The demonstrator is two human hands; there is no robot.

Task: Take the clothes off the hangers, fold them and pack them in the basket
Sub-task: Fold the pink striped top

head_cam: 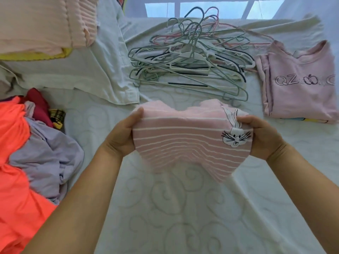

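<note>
Pink striped folded top lies crosswise, apparently lifted off the mattress, its ends gripped by left hand and right hand.

bedroom – quilted mattress, window

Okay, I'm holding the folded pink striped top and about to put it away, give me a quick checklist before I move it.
1. Both hands grip the striped top: left hand and right hand hold opposite ends: ok.
2. Top off its hanger: ok; the hangers lie piled beyond it.
3. Fold holding: not ok; the middle sags.
4. Basket within reach: cannot tell; none in view.
5. Folded pink shirt lies to the right, offering a stacking spot: ok.
</note>
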